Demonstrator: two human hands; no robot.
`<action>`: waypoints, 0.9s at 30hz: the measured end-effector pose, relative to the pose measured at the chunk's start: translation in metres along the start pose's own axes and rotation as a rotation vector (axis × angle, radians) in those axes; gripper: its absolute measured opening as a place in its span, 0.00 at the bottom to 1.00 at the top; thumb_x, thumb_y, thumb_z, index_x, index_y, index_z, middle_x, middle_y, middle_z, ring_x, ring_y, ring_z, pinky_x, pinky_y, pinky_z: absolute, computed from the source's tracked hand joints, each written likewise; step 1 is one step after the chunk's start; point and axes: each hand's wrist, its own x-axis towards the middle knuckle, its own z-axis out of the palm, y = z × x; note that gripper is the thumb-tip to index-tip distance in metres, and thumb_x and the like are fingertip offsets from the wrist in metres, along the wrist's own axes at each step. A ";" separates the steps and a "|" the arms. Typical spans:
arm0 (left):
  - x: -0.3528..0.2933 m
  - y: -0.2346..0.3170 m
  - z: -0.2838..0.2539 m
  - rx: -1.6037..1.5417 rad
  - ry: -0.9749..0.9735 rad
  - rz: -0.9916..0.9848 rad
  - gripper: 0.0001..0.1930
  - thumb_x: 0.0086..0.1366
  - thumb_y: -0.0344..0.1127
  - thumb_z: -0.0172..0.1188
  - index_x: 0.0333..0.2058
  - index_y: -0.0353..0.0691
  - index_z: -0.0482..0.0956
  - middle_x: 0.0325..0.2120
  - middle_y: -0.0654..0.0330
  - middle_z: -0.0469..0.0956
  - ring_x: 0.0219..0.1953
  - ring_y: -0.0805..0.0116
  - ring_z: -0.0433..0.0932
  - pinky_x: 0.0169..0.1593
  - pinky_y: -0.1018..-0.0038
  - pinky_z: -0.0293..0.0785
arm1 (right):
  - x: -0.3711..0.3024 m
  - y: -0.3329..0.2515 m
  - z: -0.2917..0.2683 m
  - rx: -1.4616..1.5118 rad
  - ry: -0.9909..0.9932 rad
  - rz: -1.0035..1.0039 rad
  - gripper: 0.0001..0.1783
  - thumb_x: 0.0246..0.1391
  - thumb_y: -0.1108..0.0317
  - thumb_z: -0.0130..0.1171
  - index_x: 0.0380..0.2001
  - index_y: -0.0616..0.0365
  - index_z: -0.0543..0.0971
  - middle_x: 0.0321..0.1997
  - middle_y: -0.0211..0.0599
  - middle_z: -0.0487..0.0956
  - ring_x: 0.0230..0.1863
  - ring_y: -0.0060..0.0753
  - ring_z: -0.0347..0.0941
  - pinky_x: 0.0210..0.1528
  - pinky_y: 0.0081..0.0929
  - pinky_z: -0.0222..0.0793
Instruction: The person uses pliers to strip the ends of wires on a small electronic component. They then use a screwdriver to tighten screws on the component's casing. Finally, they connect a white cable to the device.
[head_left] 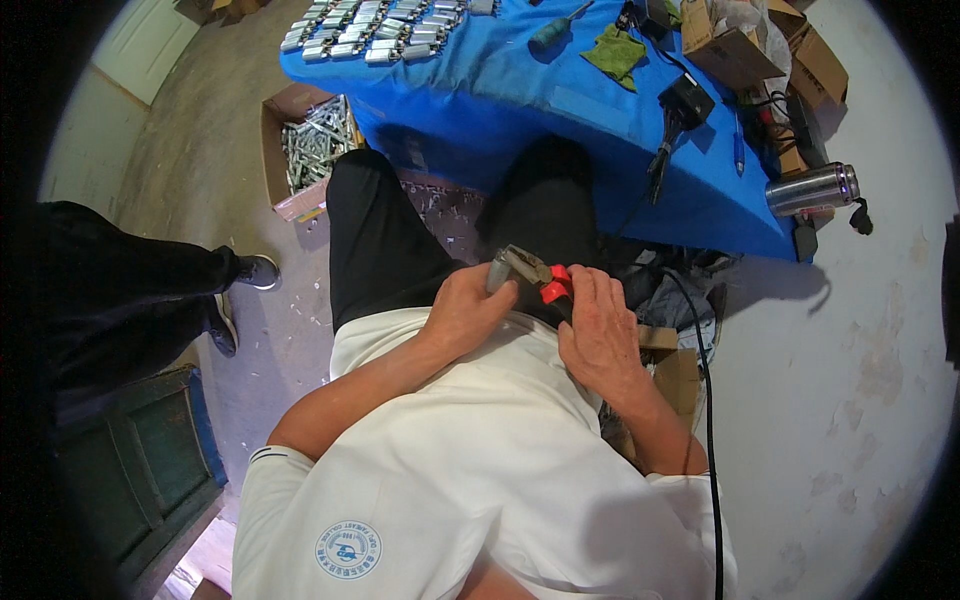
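Over my lap, my left hand (468,312) is closed around a small grey metal piece (497,272), its upper end showing above the thumb. My right hand (603,335) grips a red-handled tool (556,284) that looks like pliers. The tool's metal head (526,263) reaches left and meets the top of the grey piece. How far the jaws are closed is too small to tell. Part of the tool's handle is hidden behind my right fingers.
Ahead is a blue-covered table (480,90) with rows of silver metal pieces (370,30), a green-handled screwdriver (549,34), a green cloth (615,56), a black adapter (686,102) and a steel flask (815,188). A carton of metal parts (318,145) stands left. A black cable (708,420) hangs right. Another person's leg (130,280) is at left.
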 end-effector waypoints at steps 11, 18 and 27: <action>0.004 -0.008 0.001 0.004 -0.021 0.058 0.10 0.66 0.35 0.55 0.28 0.33 0.75 0.17 0.69 0.70 0.22 0.81 0.64 0.26 0.77 0.62 | -0.008 0.015 -0.007 0.241 -0.187 0.011 0.33 0.43 0.75 0.52 0.57 0.65 0.63 0.50 0.54 0.71 0.54 0.56 0.67 0.56 0.42 0.65; 0.002 0.004 -0.002 -0.071 -0.067 -0.005 0.15 0.64 0.40 0.55 0.29 0.31 0.77 0.17 0.59 0.73 0.22 0.74 0.69 0.29 0.71 0.67 | -0.004 0.018 -0.018 0.157 -0.142 0.054 0.34 0.43 0.73 0.51 0.58 0.67 0.63 0.54 0.52 0.67 0.57 0.56 0.64 0.59 0.42 0.62; 0.002 0.000 0.001 -0.010 -0.022 0.028 0.13 0.62 0.39 0.56 0.32 0.32 0.79 0.16 0.55 0.73 0.20 0.69 0.70 0.28 0.69 0.68 | -0.007 0.011 -0.005 0.045 -0.120 0.005 0.36 0.41 0.74 0.54 0.58 0.68 0.62 0.56 0.55 0.64 0.56 0.58 0.62 0.56 0.45 0.64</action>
